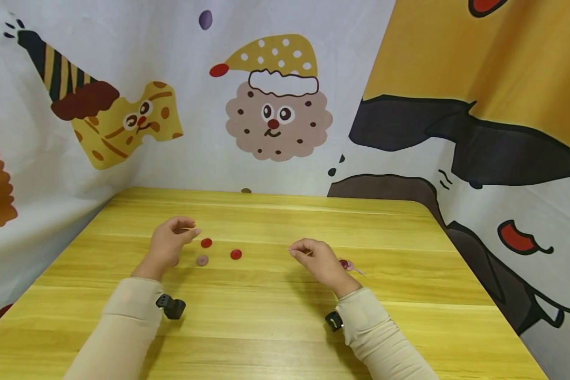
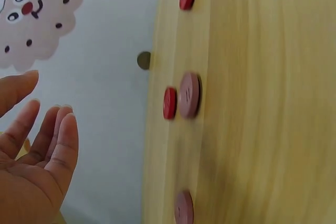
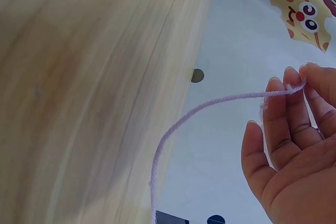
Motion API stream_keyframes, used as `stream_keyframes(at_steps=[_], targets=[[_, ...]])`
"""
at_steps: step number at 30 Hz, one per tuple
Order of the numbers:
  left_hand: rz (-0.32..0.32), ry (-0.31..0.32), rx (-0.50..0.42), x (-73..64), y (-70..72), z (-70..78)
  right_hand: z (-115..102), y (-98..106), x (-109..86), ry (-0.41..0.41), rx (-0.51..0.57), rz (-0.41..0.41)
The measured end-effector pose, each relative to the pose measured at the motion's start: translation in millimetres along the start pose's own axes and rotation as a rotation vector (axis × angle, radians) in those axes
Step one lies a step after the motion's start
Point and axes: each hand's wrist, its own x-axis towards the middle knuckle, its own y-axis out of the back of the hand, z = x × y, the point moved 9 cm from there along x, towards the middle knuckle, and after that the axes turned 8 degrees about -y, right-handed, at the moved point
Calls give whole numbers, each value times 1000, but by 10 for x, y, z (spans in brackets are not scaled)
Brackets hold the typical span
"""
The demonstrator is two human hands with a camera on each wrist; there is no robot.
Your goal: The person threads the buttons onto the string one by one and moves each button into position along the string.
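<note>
A lilac cord (image 3: 210, 101) is pinched between the thumb and fingertips of my right hand (image 1: 319, 260). It hangs in a curve out of the right wrist view. Behind that hand, a dark red button and a pink button (image 1: 350, 266) lie together, with a bit of cord trailing from them. My left hand (image 1: 167, 244) hovers at the left, its fingers loosely bent and holding nothing. Beside it lie a red button (image 1: 206, 243) and a dusty pink button (image 1: 202, 260). Another red button (image 1: 236, 254) sits further right. One more pink button (image 2: 184, 208) shows low in the left wrist view.
The wooden table (image 1: 266, 327) reaches back to a white cloth (image 1: 180, 174) printed with cartoon food. That cloth also hangs along both sides. A small black camera (image 1: 171, 306) is strapped to the left wrist, another (image 1: 334, 321) to the right.
</note>
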Motion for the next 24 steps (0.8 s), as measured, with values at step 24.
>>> stream_keyframes(at_steps=[24], targets=[[-90,30,248,-67,304,-289,34,0,15,-7,-12,-11]])
